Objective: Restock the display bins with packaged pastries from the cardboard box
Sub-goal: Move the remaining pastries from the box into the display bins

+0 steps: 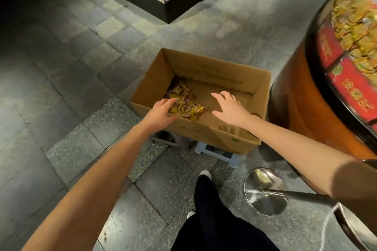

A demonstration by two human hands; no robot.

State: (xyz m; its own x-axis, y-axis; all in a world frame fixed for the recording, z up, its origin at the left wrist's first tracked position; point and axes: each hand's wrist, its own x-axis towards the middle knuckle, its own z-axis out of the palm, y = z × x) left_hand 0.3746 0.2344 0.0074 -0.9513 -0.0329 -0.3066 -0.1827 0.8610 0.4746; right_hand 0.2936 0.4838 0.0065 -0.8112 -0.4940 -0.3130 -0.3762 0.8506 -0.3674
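We are at the pick-up step: both empty and loosely spread, our left hand hovers over the yellow-wrapped packaged pastries heaped in the open brown cardboard box's left half, right hand beside them, needing, we judge, a two-handed scoop.

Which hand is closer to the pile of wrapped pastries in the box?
Left. The left hand is at the near edge of the pile of packaged pastries, fingers curled toward it. The right hand is spread over bare floor of the cardboard box, right of the pile.
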